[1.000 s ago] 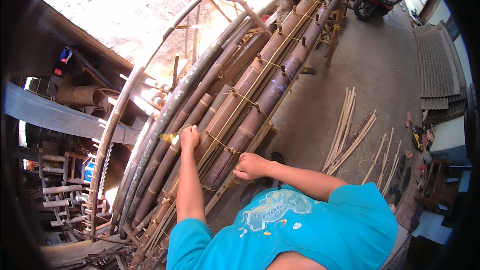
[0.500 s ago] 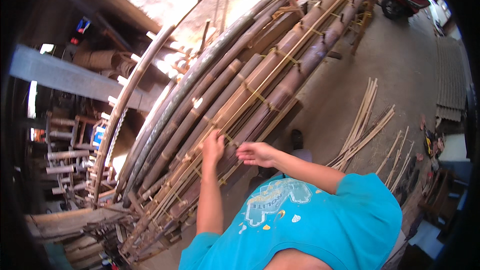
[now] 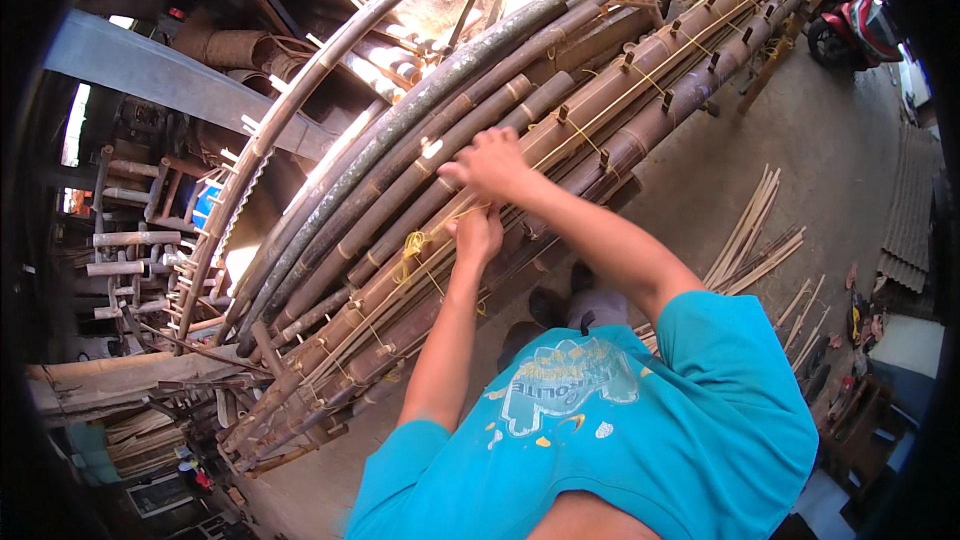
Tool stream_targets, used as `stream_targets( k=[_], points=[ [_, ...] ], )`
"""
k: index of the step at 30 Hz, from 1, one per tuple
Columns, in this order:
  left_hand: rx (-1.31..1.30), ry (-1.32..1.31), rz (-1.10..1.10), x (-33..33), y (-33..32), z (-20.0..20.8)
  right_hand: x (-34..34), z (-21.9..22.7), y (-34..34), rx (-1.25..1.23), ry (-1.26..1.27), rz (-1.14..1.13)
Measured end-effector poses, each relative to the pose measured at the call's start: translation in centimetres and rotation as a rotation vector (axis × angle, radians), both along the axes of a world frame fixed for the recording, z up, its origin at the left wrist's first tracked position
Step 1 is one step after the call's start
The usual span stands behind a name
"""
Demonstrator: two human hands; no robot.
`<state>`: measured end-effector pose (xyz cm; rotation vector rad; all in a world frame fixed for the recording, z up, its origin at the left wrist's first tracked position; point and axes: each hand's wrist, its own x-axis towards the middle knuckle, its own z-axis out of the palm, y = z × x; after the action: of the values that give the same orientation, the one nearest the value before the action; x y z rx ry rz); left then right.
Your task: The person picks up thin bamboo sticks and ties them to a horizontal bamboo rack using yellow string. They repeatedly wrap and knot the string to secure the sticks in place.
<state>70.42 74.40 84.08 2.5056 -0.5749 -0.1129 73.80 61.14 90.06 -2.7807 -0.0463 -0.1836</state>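
A long frame of brown bamboo poles [image 3: 655, 132] runs diagonally before me, with thin split-bamboo strips [image 3: 390, 298] laid along it. Yellow cord [image 3: 411, 252] is tied across the frame in several places, with a loose bunch just left of my hands. My left hand [image 3: 478, 233] is closed at the strips in the middle of the frame; a thin yellow line shows by its fingertips, but what it pinches is hidden. Over the upper pole, beyond the left hand, is my right hand [image 3: 495, 168], its fingers bent and smeared by motion.
Several loose poles [image 3: 415, 180] lie behind the frame, beside a curved bamboo piece with pegs [image 3: 268, 130]. Split strips [image 3: 745, 230] lie on the concrete floor [image 3: 800, 155] to the right. A red motorbike [image 3: 855, 28] stands at the far right. Bamboo stools [image 3: 130, 240] are stacked at left.
My right hand has moved up and left, from the near pole to above the far one. My left hand has moved beneath it. The view has shifted slightly.
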Motion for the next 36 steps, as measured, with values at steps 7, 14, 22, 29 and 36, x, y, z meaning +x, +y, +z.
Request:
stream_targets(
  k=[7,14,22,29,36],
  points=[
    [-0.052,0.106,0.122,-0.6,0.9,0.9,-5.5,4.6,-2.8,1.289,0.523,0.445],
    [-0.338,0.175,0.083,1.5,-1.2,4.2,-15.9,-5.0,-2.1,0.873,0.463,0.348],
    [0.09,-0.245,0.177,13.1,1.5,-5.1,-17.2,-5.6,0.2,0.471,0.059,0.397],
    [-0.465,-0.234,-0.053,10.6,-4.7,6.5,-17.7,-6.2,5.0,0.249,-0.069,0.157],
    [-0.062,0.014,0.035,12.9,1.3,-3.4,-18.8,-5.7,7.0,0.173,-0.098,0.088]
  ],
)
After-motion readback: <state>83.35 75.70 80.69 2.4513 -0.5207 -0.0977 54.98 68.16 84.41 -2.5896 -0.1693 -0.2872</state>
